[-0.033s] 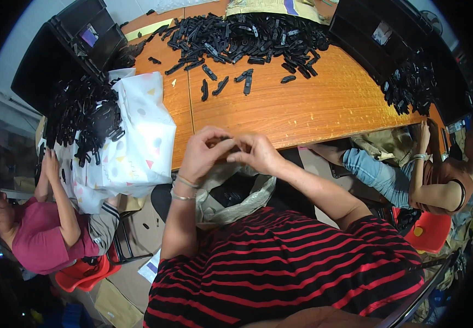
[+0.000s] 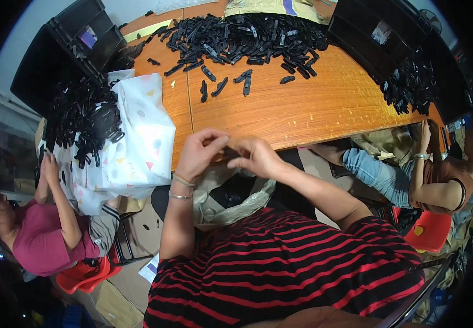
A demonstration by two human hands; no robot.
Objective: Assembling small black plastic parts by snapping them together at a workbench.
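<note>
Your left hand (image 2: 199, 154), right hand (image 2: 261, 157): fingers curled, barely parted, can't tell what's held; pinch lightly near woven sack (image 2: 260, 199).

no words or numbers can be read. a small purple and white label (image 2: 88, 37) is on the left-hand black bin (image 2: 40, 64), a pale label (image 2: 381, 33) on the right-hand black bin (image 2: 355, 38); any print there is too small to tell.

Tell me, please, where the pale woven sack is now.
In the head view, the pale woven sack sits just under centre, below the left hand and right hand, between the brown wooden table and the red-and-black striped shirt.
</note>
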